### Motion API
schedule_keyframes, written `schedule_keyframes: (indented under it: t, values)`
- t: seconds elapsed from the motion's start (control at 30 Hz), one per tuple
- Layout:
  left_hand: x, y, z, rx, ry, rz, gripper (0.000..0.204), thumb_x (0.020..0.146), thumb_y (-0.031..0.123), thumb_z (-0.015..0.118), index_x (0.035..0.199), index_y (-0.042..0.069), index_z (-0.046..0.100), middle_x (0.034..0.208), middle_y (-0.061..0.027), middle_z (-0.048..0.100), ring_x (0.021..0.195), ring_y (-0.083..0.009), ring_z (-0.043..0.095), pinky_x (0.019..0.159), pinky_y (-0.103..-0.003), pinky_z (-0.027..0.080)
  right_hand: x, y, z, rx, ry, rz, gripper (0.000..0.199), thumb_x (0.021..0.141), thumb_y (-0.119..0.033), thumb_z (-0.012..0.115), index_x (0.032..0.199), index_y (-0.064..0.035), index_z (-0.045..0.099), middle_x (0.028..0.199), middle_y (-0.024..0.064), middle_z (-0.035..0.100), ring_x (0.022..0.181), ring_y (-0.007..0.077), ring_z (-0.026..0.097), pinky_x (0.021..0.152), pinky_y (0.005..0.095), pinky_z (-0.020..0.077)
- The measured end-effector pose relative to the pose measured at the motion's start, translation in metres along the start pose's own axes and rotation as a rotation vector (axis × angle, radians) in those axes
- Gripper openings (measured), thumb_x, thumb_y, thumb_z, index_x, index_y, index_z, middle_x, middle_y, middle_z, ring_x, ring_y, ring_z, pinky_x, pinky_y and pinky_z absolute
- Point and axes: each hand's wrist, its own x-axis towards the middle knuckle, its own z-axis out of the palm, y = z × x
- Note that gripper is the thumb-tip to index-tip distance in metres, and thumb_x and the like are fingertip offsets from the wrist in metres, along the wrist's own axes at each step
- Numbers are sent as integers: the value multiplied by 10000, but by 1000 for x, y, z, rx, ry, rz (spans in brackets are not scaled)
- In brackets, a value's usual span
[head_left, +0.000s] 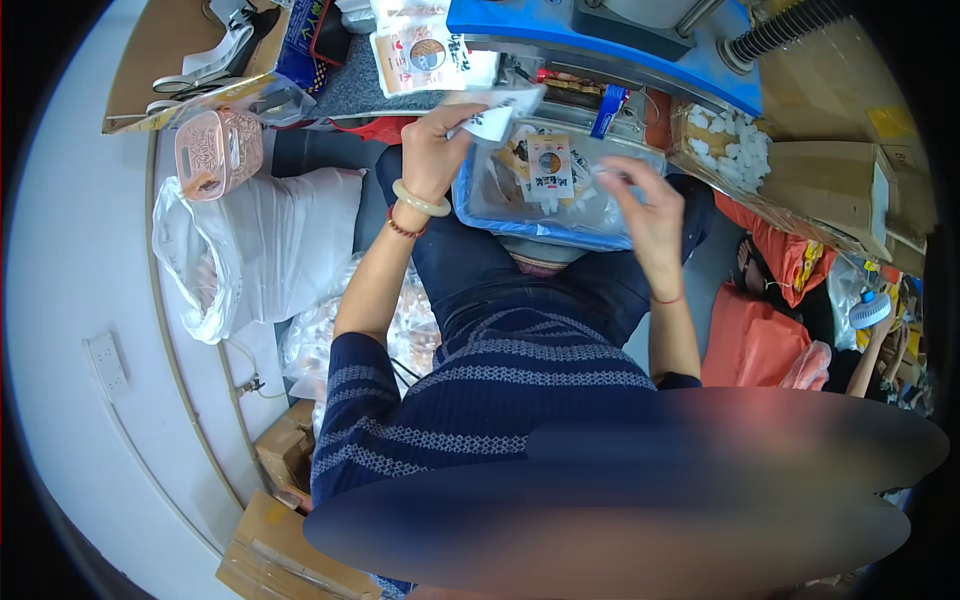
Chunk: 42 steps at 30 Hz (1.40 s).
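Observation:
My left hand (pixel 443 150) is closed on a small white printed packet (pixel 505 117), held up over the left edge of a blue-rimmed bin (pixel 590 238). The packet is slightly blurred. Above the bin's right side, my right hand (pixel 650 205) has its thumb and fingers pinched together; a small pale bit shows at the fingertips, too indistinct to name. Inside the bin, between my knees, a printed packet (pixel 549 168) with a round picture lies on other packets and small white pieces.
A blue-framed machine (pixel 600 45) stands ahead. More packets (pixel 420 60) are stacked on the bench, left of it. White pieces fill a cardboard box (pixel 725 140) at right. A pink basket (pixel 215 155) and white sack (pixel 270 250) stand left. Another person's hand (pixel 880 318) shows far right.

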Motion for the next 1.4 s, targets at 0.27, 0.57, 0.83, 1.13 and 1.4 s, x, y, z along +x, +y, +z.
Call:
schedule_keyframes:
  t: [0.27,0.57,0.83,1.13,1.4]
  values:
    - [-9,54,4,-457,-412,-309,185,859,46,705,1024,-39,713,944,-75,722,844,-92,646,774,-235,520,41,-49,6,-29,47,-401,183,824,-71,721,998,-22,695,954,91,699,872,212,634,772,295,501]
    - [-4,-2,48,-908,-798,-760,283,893,79,679,1138,-57,644,1078,-105,694,960,-139,658,842,-270,531,56,13,-8,-230,-210,51,311,900,-261,643,1072,-2,655,1036,179,681,922,328,663,780,368,513]
    - [30,3,71,-1054,-552,-845,254,898,100,674,1083,-73,654,1065,-127,698,928,-167,680,837,-289,542,63,61,-70,-942,97,90,200,920,-176,544,1049,-83,666,1033,184,662,890,391,638,752,464,505]
    - [64,-53,-1,452,114,455,583,814,243,753,1278,-34,534,1251,-230,580,1182,-318,558,991,-399,424,68,87,-81,-688,143,-24,239,943,-195,577,1104,-29,636,1025,212,630,896,386,618,805,410,486]
    - [8,-64,-17,521,56,385,434,704,-135,564,1055,75,710,1058,-95,708,1017,-280,660,900,-360,505,25,19,-59,-250,224,-23,245,961,-131,593,1183,-35,627,993,66,644,908,106,608,786,240,484]
